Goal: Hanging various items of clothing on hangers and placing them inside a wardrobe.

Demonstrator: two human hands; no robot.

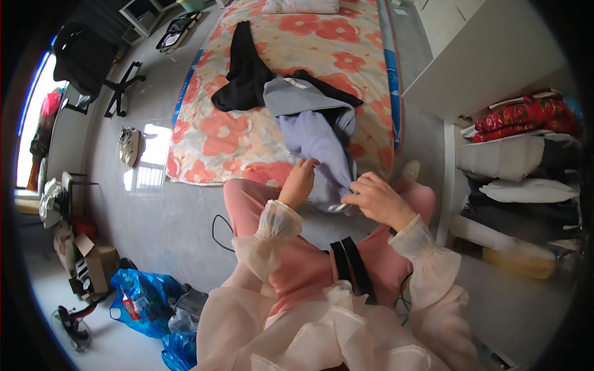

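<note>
A grey and lavender garment point(318, 139) lies over the near edge of the flowered bed, its lower end hanging toward my lap. My right hand point(380, 201) is closed, pinching that lower end by its striped edge. At the garment's left side, the bent fingers of my left hand point(299, 182) are pressed against the cloth, and their tips are partly hidden. Beyond my hands, a black garment point(244, 74) stretches across the bed and runs partly under the grey part.
The bed point(216, 139) has an orange flowered cover. To the right stands an open cabinet with folded clothes point(501, 157). White shoes point(129, 147) and a black swivel chair point(83, 59) stand at left. Blue plastic bags point(148, 297) and a cardboard box point(102, 266) sit lower left.
</note>
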